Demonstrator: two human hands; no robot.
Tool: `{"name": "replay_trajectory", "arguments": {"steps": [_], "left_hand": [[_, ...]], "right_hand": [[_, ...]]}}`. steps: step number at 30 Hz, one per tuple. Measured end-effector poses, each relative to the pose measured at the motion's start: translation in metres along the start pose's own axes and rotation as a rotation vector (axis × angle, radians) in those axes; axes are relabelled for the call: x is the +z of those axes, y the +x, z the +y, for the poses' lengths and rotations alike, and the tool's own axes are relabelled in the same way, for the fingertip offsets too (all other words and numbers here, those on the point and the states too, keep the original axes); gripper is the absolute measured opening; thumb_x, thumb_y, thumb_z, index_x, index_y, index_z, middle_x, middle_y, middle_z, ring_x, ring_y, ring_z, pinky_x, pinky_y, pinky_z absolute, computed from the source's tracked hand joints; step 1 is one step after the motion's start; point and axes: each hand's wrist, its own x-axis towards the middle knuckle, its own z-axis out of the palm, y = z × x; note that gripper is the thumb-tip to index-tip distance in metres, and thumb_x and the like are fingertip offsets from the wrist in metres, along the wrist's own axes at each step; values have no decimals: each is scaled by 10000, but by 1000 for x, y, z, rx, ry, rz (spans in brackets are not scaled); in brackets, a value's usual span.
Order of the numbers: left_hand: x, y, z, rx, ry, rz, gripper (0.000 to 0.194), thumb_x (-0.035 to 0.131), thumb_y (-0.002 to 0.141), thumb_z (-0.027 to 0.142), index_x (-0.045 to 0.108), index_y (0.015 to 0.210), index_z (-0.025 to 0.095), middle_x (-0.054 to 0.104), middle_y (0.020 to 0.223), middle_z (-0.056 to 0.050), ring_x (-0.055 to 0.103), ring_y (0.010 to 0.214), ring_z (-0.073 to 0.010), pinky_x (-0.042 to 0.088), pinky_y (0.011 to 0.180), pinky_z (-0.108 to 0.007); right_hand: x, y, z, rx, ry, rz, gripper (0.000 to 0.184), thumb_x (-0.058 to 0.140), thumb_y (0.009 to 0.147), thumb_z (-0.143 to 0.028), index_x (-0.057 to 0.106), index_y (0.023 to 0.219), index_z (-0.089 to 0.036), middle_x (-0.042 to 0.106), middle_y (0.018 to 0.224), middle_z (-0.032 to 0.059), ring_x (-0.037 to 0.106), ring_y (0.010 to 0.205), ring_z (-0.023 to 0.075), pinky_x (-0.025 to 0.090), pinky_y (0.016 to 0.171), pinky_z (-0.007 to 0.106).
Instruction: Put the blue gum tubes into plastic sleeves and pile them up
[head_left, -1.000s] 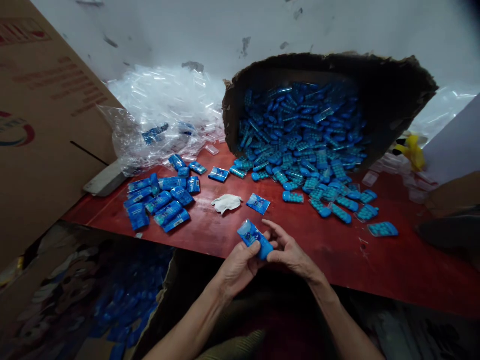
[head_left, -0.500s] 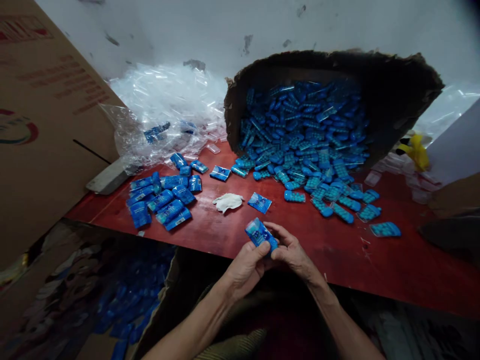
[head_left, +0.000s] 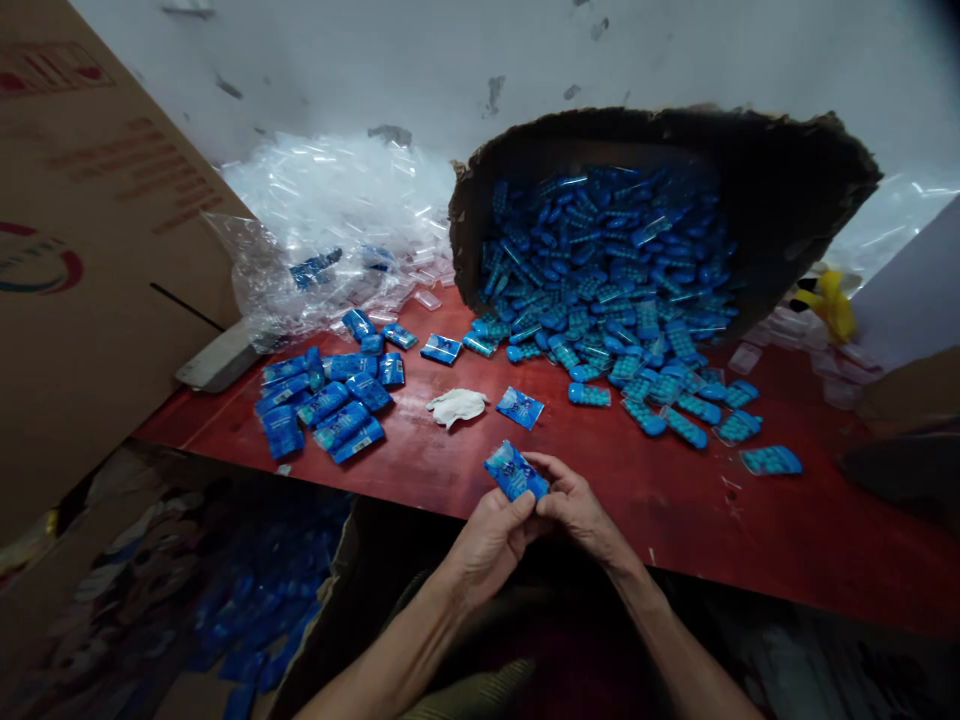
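Between both hands, above the front edge of the red table [head_left: 600, 520], is a small blue printed packet [head_left: 513, 470]. My left hand [head_left: 495, 535] grips its lower end, thumb on top. The fingers of my right hand [head_left: 574, 500] are closed on the packet's right end. Just beyond it lies a flat blue packet [head_left: 520, 408], with a crumpled white cloth-like piece [head_left: 457, 406] to its left. Several filled blue packets [head_left: 326, 405] are heaped farther left on the table.
A torn-edged carton [head_left: 667, 125] lies on its side, spilling many clear cases with blue caps [head_left: 615, 270]. Clear plastic bags [head_left: 337, 190] pile up at the back left, beside a large cardboard box [head_left: 112, 200]. Below the table, more blue packets [head_left: 255, 590] fill a box.
The packet has shifted slightly left and down and is tilted more, with my right fingers closer around its end. The things on the table have stayed put.
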Motion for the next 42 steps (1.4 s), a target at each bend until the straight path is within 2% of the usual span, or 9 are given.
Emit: {"name": "replay_trajectory", "arguments": {"steps": [5,14,20,24,28,30,35,38,42], "left_hand": [[-16,-4,12,66,10,124,179,594,708,182,640,858,96,664,850,-88,604,796,-174,404,847,-330],[-16,-7,27,132,130,139,248,554,746,279,625,885,85,670,780,-93,617,782,-205,425,809,-365],[-24,-9,26,119,76,102,224,575,729,245,615,901,107,668,839,-99,618,811,-224,439,803,-381],[-46,-17,72,290,-13,270,185,506,774,247,608,840,107,663,874,-111,612,852,-230,458,786,-379],[-75,-26,135,625,-239,451,516,286,810,503,557,957,90,613,1005,-167,555,979,-254,477,760,-395],[-84,-27,147,641,-242,531,561,228,820,504,538,967,60,619,950,-183,573,942,-250,491,723,-383],[-82,-9,109,486,251,638,258,482,761,300,539,939,123,635,716,-70,622,735,-206,474,731,-395],[-75,9,80,544,892,633,305,530,717,288,551,992,157,622,958,-102,567,931,-238,403,853,-427],[-79,36,67,620,1521,548,400,468,734,206,480,1130,152,532,1158,-131,449,1104,-251,328,925,-440]], "right_hand": [[7,7,-7,28,-115,-51,490,623,679,-293,479,1144,-234,559,1024,16,525,893,161,422,765,277],[27,19,-9,-32,-263,14,329,545,742,-335,538,1045,-207,597,881,7,549,792,146,442,743,279],[18,18,-11,-29,-348,-6,307,508,764,-327,535,1046,-209,602,872,11,553,803,150,439,728,280],[4,38,-16,-133,-667,171,275,501,764,-311,563,1003,-190,597,877,30,545,790,160,422,733,293],[6,73,-18,-343,-973,269,226,460,803,-274,575,976,-185,570,945,60,517,881,167,385,799,290],[17,93,-14,-374,-1131,249,228,461,812,-272,569,993,-185,561,922,64,505,879,170,381,786,281],[50,130,3,-286,-1492,214,219,497,797,-328,566,966,-207,534,908,63,479,859,185,364,723,284],[56,132,5,-247,-1549,211,164,460,821,-308,567,896,-209,530,895,50,478,834,169,354,697,264],[34,115,-7,-245,-1602,301,207,487,803,-326,535,975,-221,528,936,48,468,876,179,342,714,264]]}}
